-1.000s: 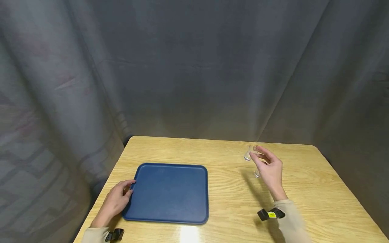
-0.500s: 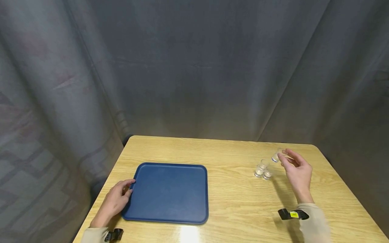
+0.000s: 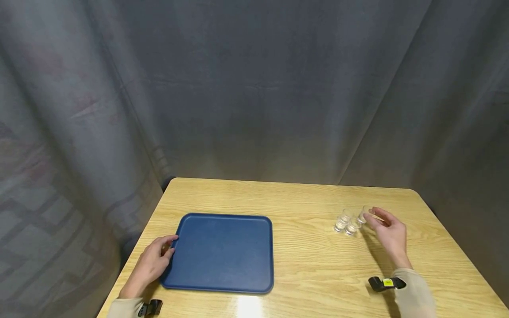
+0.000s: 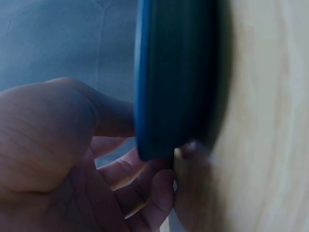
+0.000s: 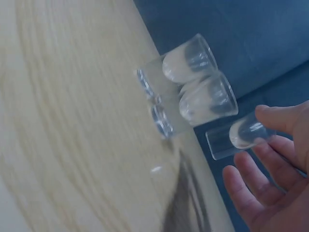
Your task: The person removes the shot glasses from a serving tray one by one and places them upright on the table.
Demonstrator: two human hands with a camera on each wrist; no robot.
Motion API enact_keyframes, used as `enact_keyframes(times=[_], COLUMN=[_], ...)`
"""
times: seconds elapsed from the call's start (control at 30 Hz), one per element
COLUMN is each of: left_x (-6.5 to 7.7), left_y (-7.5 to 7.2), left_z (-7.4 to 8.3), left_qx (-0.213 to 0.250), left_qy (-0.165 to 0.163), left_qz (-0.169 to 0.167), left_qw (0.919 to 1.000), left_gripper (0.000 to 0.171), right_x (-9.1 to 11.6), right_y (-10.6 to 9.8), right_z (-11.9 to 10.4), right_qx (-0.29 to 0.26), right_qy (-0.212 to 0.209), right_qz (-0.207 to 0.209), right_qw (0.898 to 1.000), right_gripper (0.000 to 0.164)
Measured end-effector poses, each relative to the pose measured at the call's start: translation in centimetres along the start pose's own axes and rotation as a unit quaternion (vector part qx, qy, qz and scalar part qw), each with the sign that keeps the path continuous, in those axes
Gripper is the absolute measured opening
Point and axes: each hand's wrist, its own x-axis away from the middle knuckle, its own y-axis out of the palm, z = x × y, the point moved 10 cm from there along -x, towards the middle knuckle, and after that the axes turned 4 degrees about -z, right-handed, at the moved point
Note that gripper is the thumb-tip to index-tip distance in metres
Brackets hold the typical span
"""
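Note:
My right hand [image 3: 387, 234] pinches a small clear shot glass [image 5: 244, 135] near its rim, between thumb and fingers. In the right wrist view its base shows against the curtain, apart from the tabletop. Close beside it, two similar shot glasses [image 5: 186, 63] [image 5: 207, 101] stand upright on the table, nearly touching. At the left, a blue rectangular tray [image 3: 222, 254] lies on the table with nothing on it. My left hand [image 3: 153, 263] grips the tray's left edge. The left wrist view shows the thumb [image 4: 113, 113] on the rim and curled fingers under the edge.
The light wood table [image 3: 306, 274] stretches between tray and glasses. A grey curtain [image 3: 254, 97] hangs behind the table's back edge and along its left side. Each wrist wears a black strap [image 3: 387, 283].
My right hand first moved rightward with the shot glass, past the two standing glasses, then lowered it beside them. My left hand and the tray have stayed put.

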Motion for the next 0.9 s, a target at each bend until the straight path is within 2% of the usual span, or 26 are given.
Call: enact_keyframes(times=[0.17,0.3,0.4,0.53,0.67,0.9], left_x=[0.1,0.1,0.1,0.0,0.0,0.0], left_y=[-0.1,-0.3,-0.2,0.0,0.1,0.0], left_z=[-0.1,0.1,0.1,0.1,0.0,-0.1], left_qx=[0.001,0.002,0.002,0.004,0.005,0.004], left_qy=[0.003,0.011,0.011,0.007,0.003,0.000], left_qz=[0.002,0.007,0.006,0.000,-0.004,-0.004], left_qw=[1.0000,0.9999,0.9999,1.0000,1.0000,1.0000], left_gripper=[0.039,0.038,0.038,0.039,0.039,0.039], right_x=[-0.2,-0.4,-0.5,-0.5,-0.4,-0.4], right_y=[0.8,1.2,1.3,1.7,2.1,2.5], right_z=[0.9,1.2,1.3,1.8,2.4,2.0], right_qx=[0.000,-0.016,-0.001,0.021,0.018,0.029], right_qy=[-0.004,-0.001,-0.003,0.014,0.038,0.022], right_qz=[-0.031,-0.027,-0.022,-0.034,-0.038,-0.036], right_qw=[0.999,0.999,1.000,0.999,0.998,0.999], right_gripper=[0.059,0.047,0.042,0.042,0.042,0.041])
